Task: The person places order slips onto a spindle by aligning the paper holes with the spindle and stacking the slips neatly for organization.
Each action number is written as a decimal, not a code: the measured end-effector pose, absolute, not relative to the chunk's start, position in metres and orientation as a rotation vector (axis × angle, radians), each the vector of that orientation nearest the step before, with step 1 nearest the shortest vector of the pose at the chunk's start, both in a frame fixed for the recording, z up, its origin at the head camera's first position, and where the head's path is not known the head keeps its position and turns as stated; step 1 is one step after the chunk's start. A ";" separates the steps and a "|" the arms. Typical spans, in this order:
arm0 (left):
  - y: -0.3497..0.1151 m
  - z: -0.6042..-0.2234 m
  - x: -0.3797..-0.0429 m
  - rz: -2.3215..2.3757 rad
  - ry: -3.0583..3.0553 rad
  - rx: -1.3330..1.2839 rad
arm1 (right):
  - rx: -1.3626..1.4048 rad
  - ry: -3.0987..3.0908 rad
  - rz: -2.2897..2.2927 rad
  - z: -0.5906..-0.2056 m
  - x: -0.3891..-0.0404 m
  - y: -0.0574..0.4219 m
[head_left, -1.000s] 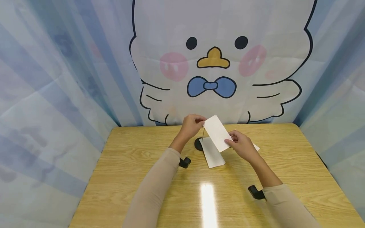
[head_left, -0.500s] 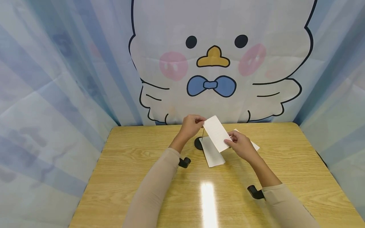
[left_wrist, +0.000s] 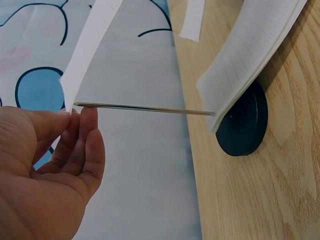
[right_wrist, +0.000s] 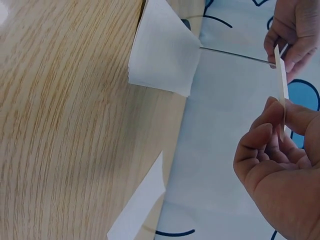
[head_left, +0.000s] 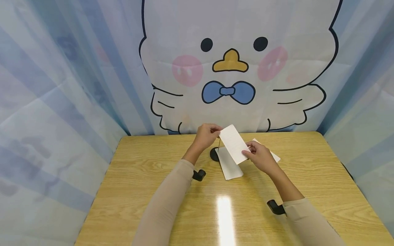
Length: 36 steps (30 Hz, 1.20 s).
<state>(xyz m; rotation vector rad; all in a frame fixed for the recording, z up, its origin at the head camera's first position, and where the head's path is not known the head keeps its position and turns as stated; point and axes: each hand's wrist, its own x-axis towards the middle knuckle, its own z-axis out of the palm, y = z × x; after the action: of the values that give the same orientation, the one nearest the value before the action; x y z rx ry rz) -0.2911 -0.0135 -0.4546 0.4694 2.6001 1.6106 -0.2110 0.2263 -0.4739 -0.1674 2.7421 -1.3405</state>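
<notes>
A white slip of paper (head_left: 233,142) is held up slantwise between both hands. My left hand (head_left: 206,136) pinches its upper left corner, close to the tip of a thin metal spike (left_wrist: 145,108). At the opposite end, my right hand (head_left: 260,155) grips the slip between thumb and fingers. The spike rises from a round black base (left_wrist: 255,120) on the table. Pierced on it near the bottom is a stack of lined paper slips (right_wrist: 162,52), fanning toward the front. Whether the tip has gone through the held slip I cannot tell.
Behind my right hand another white slip (right_wrist: 137,205) lies on the wooden table (head_left: 147,205), partly hidden in the head view. A printed cloth (head_left: 227,116) hangs along the table's back edge. Black wrist-camera mounts (head_left: 200,175) stick out from both forearms.
The head view has tilted very slightly. Both hands and the slip between them keep practically the same position.
</notes>
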 end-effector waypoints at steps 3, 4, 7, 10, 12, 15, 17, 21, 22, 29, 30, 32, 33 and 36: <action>-0.014 -0.455 -0.292 1.614 2.593 0.472 | -0.167 2.735 -1.339 -0.475 -0.211 0.227; -0.014 -0.454 -0.292 1.615 2.591 0.472 | -0.168 2.734 -1.339 -0.475 -0.211 0.227; -0.014 -0.454 -0.292 1.615 2.586 0.470 | -0.172 2.733 -1.341 -0.476 -0.212 0.226; -0.014 -0.455 -0.292 1.612 2.583 0.465 | -0.178 2.735 -1.343 -0.477 -0.212 0.226; -0.014 -0.455 -0.292 1.612 2.582 0.461 | -0.188 2.735 -1.346 -0.477 -0.212 0.225; -0.014 -0.456 -0.293 1.605 2.591 0.461 | -0.189 2.733 -1.353 -0.478 -0.212 0.224; -0.014 -0.457 -0.293 1.599 2.602 0.465 | -0.185 2.731 -1.355 -0.478 -0.212 0.224; -0.013 -0.458 -0.294 1.586 2.617 0.467 | -0.177 2.735 -1.360 -0.480 -0.212 0.223; -0.013 -0.459 -0.293 1.589 2.613 0.464 | -0.177 2.735 -1.359 -0.480 -0.212 0.223; -0.012 -0.461 -0.293 1.586 2.612 0.464 | -0.173 2.730 -1.353 -0.485 -0.212 0.223; -0.012 -0.461 -0.293 1.584 2.612 0.463 | -0.174 2.733 -1.345 -0.486 -0.212 0.223; -0.012 -0.461 -0.293 1.586 2.610 0.461 | -0.171 2.736 -1.336 -0.486 -0.211 0.223; -0.012 -0.460 -0.293 1.590 2.605 0.456 | -0.170 2.740 -1.334 -0.486 -0.211 0.222; -0.012 -0.460 -0.293 1.598 2.602 0.445 | -0.175 2.743 -1.339 -0.486 -0.211 0.220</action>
<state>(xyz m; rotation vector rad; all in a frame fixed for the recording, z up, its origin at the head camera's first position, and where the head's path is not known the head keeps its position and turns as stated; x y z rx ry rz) -0.2927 -0.0118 -0.4598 0.4447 2.6015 1.5975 -0.2105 0.2201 -0.4857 -0.1747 2.7435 -1.3390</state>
